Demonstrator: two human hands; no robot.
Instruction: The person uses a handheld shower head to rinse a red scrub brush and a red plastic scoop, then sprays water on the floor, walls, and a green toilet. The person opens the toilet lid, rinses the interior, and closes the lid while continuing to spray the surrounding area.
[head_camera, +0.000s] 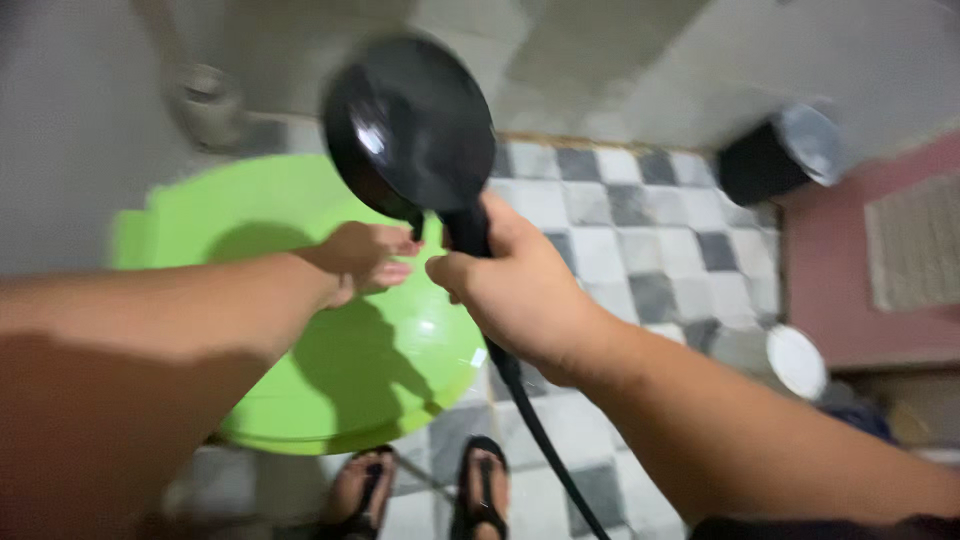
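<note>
- Grip: your right hand (520, 290) is wrapped around the black shower head (410, 125) handle, above the green basin (330, 390).
- Left hand (365, 258) fingers look loosely curled, empty, though blurred.
- Hose (545, 440) trails near your feet (420, 490); a snag could tug it free.

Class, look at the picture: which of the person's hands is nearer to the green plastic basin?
Left. The left hand hovers directly above the green basin, beside the black frying pan. The right hand grips the pan's handle, over the basin's right edge.
</note>
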